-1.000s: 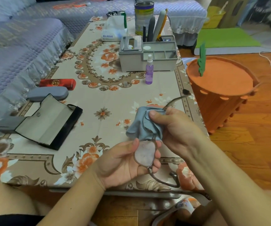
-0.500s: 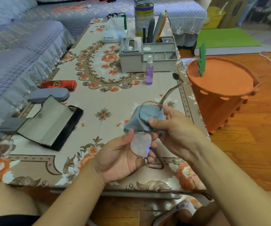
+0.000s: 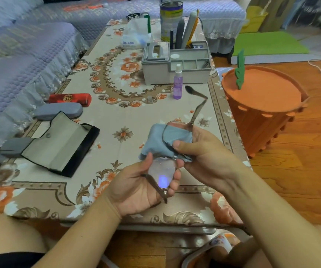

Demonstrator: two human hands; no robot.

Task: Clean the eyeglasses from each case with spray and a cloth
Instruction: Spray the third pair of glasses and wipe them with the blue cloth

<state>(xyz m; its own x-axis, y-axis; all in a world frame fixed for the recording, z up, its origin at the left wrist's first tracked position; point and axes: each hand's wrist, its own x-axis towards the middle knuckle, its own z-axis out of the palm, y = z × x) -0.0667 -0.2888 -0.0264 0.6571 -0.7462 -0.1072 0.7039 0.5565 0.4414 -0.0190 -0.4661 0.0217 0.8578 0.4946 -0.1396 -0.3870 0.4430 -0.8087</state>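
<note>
**Wipe in progress, far lens; glasses tilted up since 1 s ago**

Eyeglasses [image 3: 162, 172] held in both hands above near edge of table [image 3: 117, 113], not resting on it. Vs 1 s ago: frame rotated, far temple arm now stands up steeply toward spray bottle [image 3: 178, 84]; before it lay lower and flatter. Near temple folded in across left palm, was hanging below the hand earlier. Cloth [image 3: 162, 141] shifted a bit higher with the far rim.

Left hand [image 3: 142, 188]: fingers curled round near lens, thumb tip on its upper edge; lens cupped, a violet glint on it. Right hand [image 3: 204, 157]: thumb pinching cloth onto far lens/bridge; other fingers hidden behind cloth, can't tell how they lie.

Judgement: rub on far lens ongoing, pair being turned to reach a fresh patch. Near lens looks hazy, prob. not wiped yet. This pair roughly mid-clean.

Surroundings: open black case [image 3: 59, 144] on left of table, empty, presumably this pair's. Grey case [image 3: 59, 111] and red case [image 3: 69, 98] beyond it, both closed, so likely two pairs left. Spray bottle upright just in front of grey organiser [image 3: 175, 68]. Orange basket [image 3: 262, 105] on floor, right of table.
</note>
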